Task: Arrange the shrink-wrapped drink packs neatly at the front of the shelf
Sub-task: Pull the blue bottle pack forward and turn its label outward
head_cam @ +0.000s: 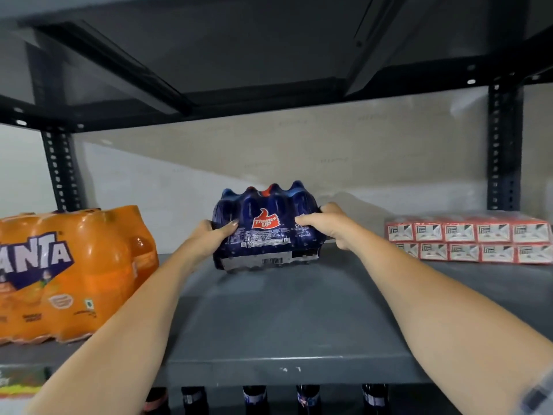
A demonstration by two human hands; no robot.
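A dark blue shrink-wrapped Thums Up pack (pixel 266 232) stands far back on the grey metal shelf (pixel 284 324), near the wall. My left hand (pixel 209 238) grips its left side, thumb on the front face. My right hand (pixel 326 224) grips its right side, fingers wrapped over the front corner. Both arms reach deep over the shelf. An orange shrink-wrapped Fanta pack (pixel 68 274) sits at the left, close to the shelf's front edge, apart from both hands.
A wrapped block of red-and-white small boxes (pixel 469 239) lies at the right rear of the shelf. Black perforated uprights (pixel 504 145) stand at the back corners. Another shelf hangs overhead. Dark bottles (pixel 308 398) show on the level below.
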